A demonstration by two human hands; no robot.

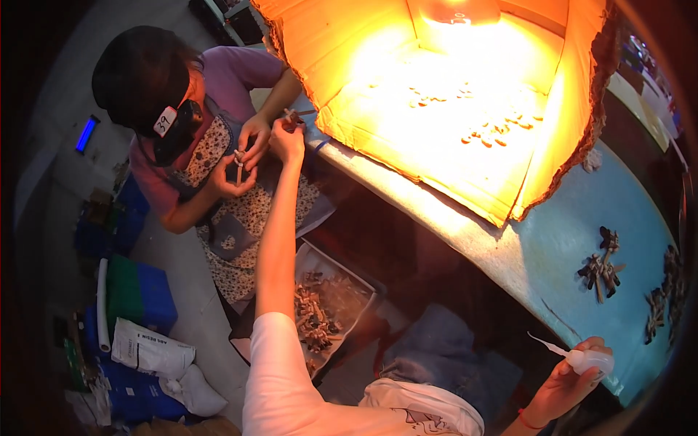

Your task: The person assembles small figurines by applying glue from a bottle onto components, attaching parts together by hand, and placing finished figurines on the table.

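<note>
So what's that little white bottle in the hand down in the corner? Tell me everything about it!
The squeeze bottle is small, whitish and looks like soft, see-through plastic. It has a rounded body and a long thin nozzle tapering to a point. It lies nearly sideways, its tip aimed left and slightly up. The person's right hand wraps its fingers around the body, beside the blue table edge. What is inside cannot be made out.

The small piece pinched in the left hand [286, 139] is showing only as a dark tip above the fingers, too small to identify. The right hand [571, 379] is closing around a white squeeze bottle [587, 357], its palm covering the body behind the nozzle. Small parts [502, 131] inside the cardboard box [552, 189] are washing out in lamp glare.
</note>
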